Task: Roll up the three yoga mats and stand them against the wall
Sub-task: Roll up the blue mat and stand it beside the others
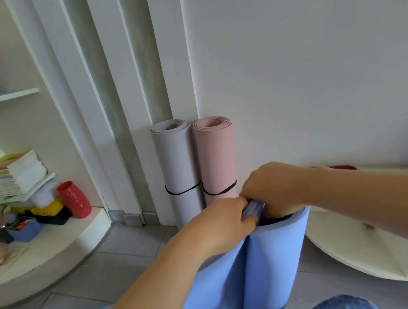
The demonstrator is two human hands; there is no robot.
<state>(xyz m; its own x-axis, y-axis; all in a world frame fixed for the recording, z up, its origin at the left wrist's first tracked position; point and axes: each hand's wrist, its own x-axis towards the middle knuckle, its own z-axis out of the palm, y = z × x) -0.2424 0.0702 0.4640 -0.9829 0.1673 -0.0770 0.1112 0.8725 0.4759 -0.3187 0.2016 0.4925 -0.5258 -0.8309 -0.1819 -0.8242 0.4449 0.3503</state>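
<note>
Head view: left hand (221,222) & right hand (272,186) both clench the top of the blue mat (273,263), fingers curled round its inner coil. The mat is held upright and only partly rolled, w/ the loose end spreading low to the left, just in front of the pink mat (216,157). Pink mat & grey mat (176,164) stand rolled and touching side by side at the floor's (136,242) far edge against the wall (315,56), each w/ a black band (182,192) near its lower end. A red vase (75,200) sits on the low shelf (60,249) to the left.
</note>
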